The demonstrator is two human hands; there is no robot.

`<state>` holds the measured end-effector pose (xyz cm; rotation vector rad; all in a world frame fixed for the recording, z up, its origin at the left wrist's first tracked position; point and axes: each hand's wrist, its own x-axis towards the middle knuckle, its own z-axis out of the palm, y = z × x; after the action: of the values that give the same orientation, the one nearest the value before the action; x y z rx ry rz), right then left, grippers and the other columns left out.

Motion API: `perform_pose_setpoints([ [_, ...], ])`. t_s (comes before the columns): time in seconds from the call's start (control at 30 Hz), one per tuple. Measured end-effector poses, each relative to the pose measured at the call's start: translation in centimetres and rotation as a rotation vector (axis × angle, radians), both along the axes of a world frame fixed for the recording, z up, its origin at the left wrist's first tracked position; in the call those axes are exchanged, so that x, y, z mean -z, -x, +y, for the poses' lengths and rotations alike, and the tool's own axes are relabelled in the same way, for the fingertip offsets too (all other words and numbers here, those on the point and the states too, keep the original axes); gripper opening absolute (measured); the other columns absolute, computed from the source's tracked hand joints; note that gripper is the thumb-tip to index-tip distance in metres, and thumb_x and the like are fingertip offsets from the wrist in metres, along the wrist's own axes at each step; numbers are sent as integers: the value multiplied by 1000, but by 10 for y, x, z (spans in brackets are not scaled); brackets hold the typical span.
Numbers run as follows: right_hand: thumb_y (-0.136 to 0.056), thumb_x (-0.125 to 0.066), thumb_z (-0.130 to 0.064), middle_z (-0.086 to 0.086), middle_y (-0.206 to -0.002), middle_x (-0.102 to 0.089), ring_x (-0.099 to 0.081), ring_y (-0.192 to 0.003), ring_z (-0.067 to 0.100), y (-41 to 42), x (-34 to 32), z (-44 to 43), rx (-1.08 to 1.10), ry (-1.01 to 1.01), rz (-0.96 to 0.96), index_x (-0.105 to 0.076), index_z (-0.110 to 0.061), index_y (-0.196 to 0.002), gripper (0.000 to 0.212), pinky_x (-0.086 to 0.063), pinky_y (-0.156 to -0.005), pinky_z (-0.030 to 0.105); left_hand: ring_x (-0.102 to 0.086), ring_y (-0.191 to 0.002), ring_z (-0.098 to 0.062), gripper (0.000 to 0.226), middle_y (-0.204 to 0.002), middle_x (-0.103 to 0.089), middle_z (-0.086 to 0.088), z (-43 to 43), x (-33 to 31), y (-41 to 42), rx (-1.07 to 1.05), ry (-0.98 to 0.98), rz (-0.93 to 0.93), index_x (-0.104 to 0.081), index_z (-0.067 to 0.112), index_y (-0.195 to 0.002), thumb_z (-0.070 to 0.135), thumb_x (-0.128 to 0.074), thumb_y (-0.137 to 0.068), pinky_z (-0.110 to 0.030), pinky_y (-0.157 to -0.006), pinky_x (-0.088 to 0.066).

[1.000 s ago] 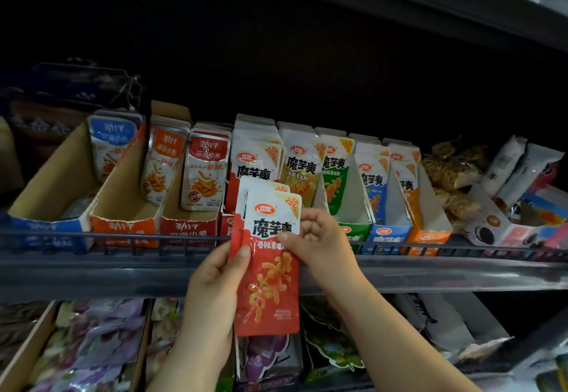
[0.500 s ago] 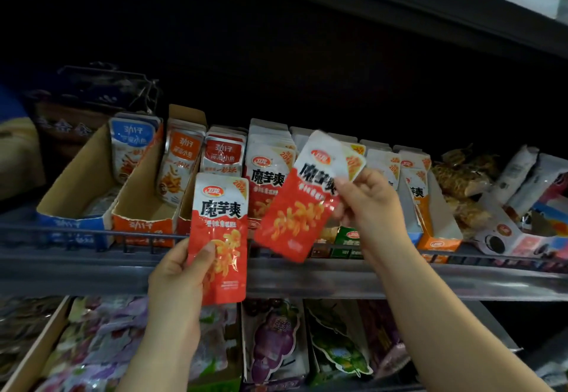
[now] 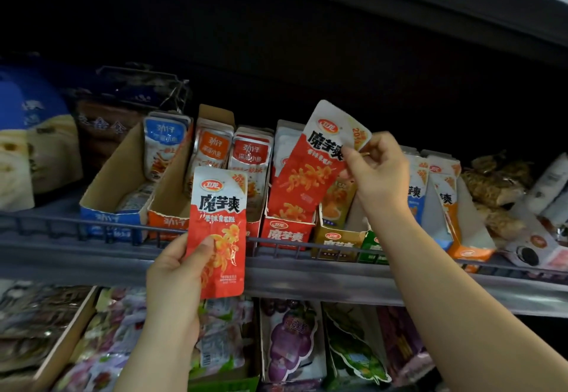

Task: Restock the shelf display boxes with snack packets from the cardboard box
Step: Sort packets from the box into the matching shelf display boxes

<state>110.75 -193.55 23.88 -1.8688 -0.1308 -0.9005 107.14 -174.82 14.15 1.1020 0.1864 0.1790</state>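
My left hand (image 3: pixel 175 281) grips a red-and-white snack packet (image 3: pixel 218 231) upright in front of the shelf rail. My right hand (image 3: pixel 376 173) pinches the top corner of a second red packet (image 3: pixel 310 170), tilted, with its lower end down inside the red display box (image 3: pixel 285 233). White-topped packets stand behind it in that box. The cardboard supply box is out of view.
Along the wire-fronted shelf (image 3: pixel 307 271) stand blue (image 3: pixel 110 216), orange (image 3: pixel 167 221), yellow (image 3: pixel 336 242), green and further display boxes with packets. Loose snacks lie at the right (image 3: pixel 498 194). A lower shelf holds grape-print bags (image 3: pixel 289 339). A dark shelf hangs overhead.
My right hand took one red packet off the pair, lifted it right and up, and lowered its bottom end into the red display box. My left hand keeps the other packet.
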Motion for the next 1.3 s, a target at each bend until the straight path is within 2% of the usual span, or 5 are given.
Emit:
perform_pose_setpoints([
  [0.23,-87,-59,-16,-8,-77,-53,-57,-74,14,-6,16,6,-47,305,343,-46,-24,-76,18,-48,-58,18,-61,-75,-10,19,-79,-65,6,1,-4,3,13,-17,-24,-60,31,-79,14,-55,-87,-26,-59,-44],
  [0.53,-85,-60,-19,-14,-91,-42,-43,-78,6,4,17,11,199,216,106,-46,-15,-118,36,-43,-72,22,-64,-66,-10,14,-74,-68,7,-8,-5,5,42,-2,-2,-60,26,-85,12,-59,-83,-26,-57,-44],
  [0.9,-86,-59,-5,0,-70,-62,-58,-43,-4,27,7,31,-463,-45,611,-46,-15,-90,17,-38,-39,6,-66,-58,-1,11,-66,-71,11,-27,-4,10,159,-82,-87,-59,21,-81,10,-59,-81,-14,-48,-51],
  [1.1,-83,-62,-11,-5,-68,-67,-65,-58,-3,20,-2,15,-292,-51,364,-49,-25,-84,19,-49,-54,14,-32,-124,-1,39,-131,-34,21,-22,13,0,-123,-1044,-425,-46,30,-128,41,-41,-90,-27,-104,-25],
  [1.3,-85,-59,-5,-16,-56,-67,-65,-60,-4,12,-14,3,-220,-135,136,-45,-24,-84,23,-49,-52,10,-22,-126,-22,60,-135,-48,-13,-12,35,-20,-138,-1461,-373,-47,8,-129,42,-33,-81,-48,-101,-22],
])
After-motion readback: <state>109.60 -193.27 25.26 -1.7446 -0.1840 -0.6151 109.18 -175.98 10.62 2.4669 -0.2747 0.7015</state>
